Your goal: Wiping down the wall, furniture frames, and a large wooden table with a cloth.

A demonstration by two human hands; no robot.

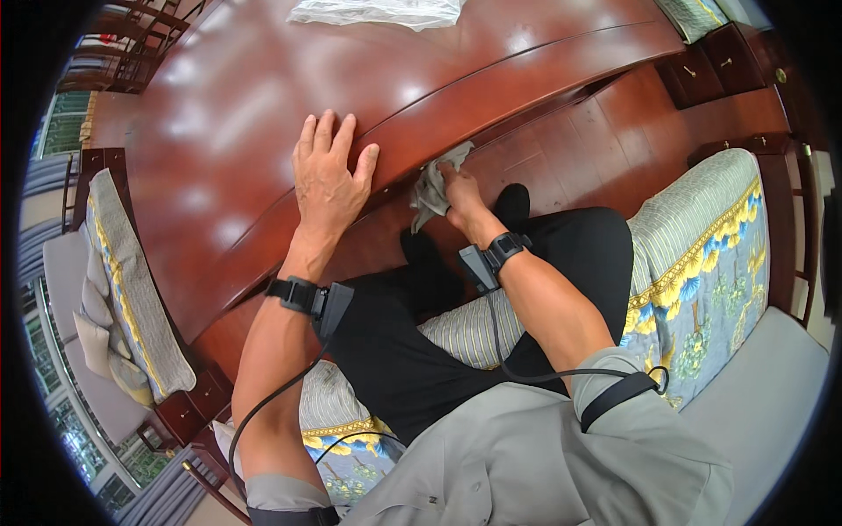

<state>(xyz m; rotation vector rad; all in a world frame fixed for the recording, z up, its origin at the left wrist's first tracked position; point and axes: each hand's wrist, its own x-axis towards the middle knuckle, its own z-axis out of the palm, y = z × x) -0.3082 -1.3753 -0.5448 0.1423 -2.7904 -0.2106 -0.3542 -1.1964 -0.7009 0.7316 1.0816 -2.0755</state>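
My left hand (330,175) lies flat on the glossy red-brown wooden table (237,131), near its front edge, with its fingers stretched out. Lower and to the right, my right hand (462,191) grips a light grey cloth (431,190) against the side of the table, just under the edge of the top. Part of the cloth hangs down below the hand. The fingertips of that hand are partly hidden by the cloth.
A clear plastic sheet or bag (377,10) lies at the table's far side. I sit on a sofa with a striped, flowered cover (702,254). Dark drawer cabinets (712,66) stand at the far right. Another covered seat (132,289) is at the left, and wooden floor (570,149) shows beyond my knees.
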